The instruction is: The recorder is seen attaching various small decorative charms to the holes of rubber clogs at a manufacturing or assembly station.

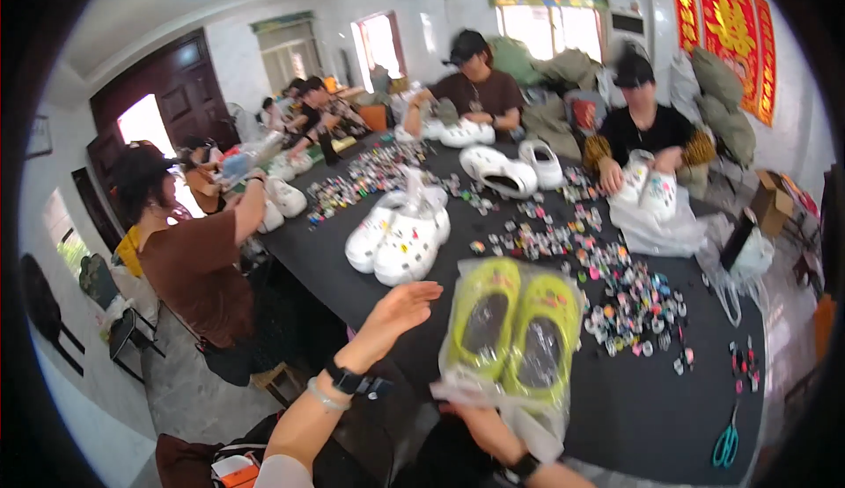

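My right hand (480, 425) grips the lower edge of a clear plastic bag (510, 334) that holds a pair of yellow-green clogs. The bag is lifted just above the near edge of the black table (634, 409). My left hand (400, 306) hovers open to the left of the bag, palm down, fingers together and pointing right; a black watch and a bracelet sit on that wrist. A pair of white clogs (398, 233) with small charms lies on the table just beyond my left hand.
Many small colourful charms (629, 299) are scattered over the table. More white clogs (510, 171) lie further back. Teal scissors (727, 442) rest at the near right corner. Several other people sit around the table handling clogs.
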{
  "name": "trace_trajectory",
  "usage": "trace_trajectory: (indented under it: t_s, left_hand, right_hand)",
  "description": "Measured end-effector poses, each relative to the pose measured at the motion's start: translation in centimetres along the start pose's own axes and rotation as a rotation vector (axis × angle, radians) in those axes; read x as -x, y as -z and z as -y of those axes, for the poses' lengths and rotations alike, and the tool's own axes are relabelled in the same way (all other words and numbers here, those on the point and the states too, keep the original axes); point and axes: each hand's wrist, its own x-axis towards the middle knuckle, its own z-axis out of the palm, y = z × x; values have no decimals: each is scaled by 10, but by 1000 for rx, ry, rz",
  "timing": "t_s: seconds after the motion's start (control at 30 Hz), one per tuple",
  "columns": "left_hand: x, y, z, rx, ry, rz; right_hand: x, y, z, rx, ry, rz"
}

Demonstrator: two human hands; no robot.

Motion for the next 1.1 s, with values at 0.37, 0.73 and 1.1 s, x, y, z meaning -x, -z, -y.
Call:
trace_trajectory:
  t_s: [0.37,0.73,1.1]
  left_hand:
    - [106,-21,10,-554,-170,-139]
    - [91,-47,17,-1366,-434,-212]
    - [89,-118,-33,-705,-512,-51]
  right_hand:
    - [41,-3,10,222,-54,531]
    - [99,33,69,-444,-92,-39]
    - [105,58,114,285,441,-470]
